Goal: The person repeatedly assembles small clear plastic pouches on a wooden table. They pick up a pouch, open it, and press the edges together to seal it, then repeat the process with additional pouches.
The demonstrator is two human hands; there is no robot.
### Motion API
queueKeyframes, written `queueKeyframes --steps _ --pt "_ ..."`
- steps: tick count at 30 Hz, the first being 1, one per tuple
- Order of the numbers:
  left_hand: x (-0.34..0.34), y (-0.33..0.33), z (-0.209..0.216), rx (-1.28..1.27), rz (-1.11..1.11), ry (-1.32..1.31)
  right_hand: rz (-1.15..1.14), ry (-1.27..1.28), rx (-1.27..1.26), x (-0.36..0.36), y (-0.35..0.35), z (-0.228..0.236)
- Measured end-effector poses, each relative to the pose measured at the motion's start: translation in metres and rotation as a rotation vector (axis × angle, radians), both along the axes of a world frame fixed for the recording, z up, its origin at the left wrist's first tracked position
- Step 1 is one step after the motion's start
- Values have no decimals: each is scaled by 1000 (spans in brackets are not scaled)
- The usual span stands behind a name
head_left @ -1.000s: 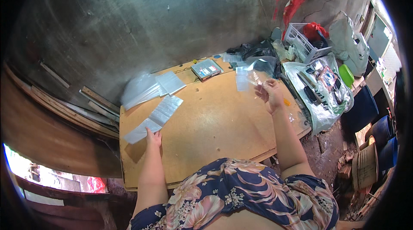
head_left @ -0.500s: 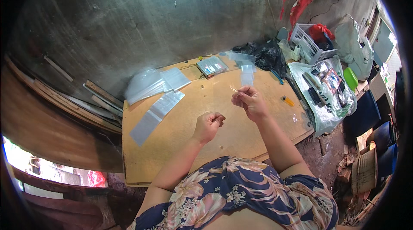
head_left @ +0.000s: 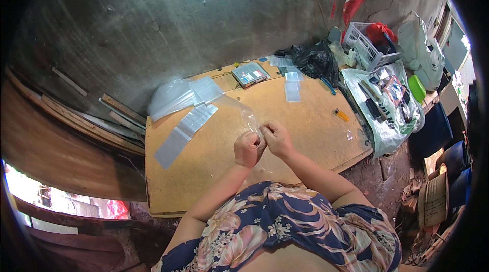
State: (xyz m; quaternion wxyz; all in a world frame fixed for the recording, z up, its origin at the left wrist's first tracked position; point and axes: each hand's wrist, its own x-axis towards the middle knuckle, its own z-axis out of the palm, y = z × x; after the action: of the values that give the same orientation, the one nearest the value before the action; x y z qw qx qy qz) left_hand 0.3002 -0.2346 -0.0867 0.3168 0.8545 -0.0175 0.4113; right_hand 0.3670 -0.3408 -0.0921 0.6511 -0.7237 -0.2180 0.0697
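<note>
Left hand: fingers curled, pinching the near edge of a clear plastic bag; right hand: fingertips pressed shut on the same edge, touching the left, apparently to part or seal the mouth; the bag trails away over the middle of the wooden board, lifted clear so both hands can work it. Row of flat bags: far left, laid within reach. Loose bag stack: beyond it. Small box: far edge. Orange lighter: right.
</note>
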Motion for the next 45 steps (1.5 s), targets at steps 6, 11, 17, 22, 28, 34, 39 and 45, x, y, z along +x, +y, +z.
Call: queueKeyframes --steps 6,11,17,22,28,34,39,45 --pt "-7 35 -17 -443 232 207 -304 547 266 44 -23 -10" --pt "-4 61 -25 -373 265 404 -262 858 273 38 -32 -25" --pt "3 83 -54 -1037 -130 965 -412 885 348 28 -26 -64" --pt "-15 91 -102 -1024 -55 1136 -485 835 331 38 -40 -107" --pt "-11 128 -99 247 428 920 221 1171 -381 12 -56 -122" --pt "-24 70 -114 551 339 873 658 -139 -829 -24 -30 -68" --pt "-51 19 -114 305 319 993 586 -414 -810 -3 1 -83" --pt "-63 30 -96 303 284 1123 252 -441 -1033 92 -6 -118"
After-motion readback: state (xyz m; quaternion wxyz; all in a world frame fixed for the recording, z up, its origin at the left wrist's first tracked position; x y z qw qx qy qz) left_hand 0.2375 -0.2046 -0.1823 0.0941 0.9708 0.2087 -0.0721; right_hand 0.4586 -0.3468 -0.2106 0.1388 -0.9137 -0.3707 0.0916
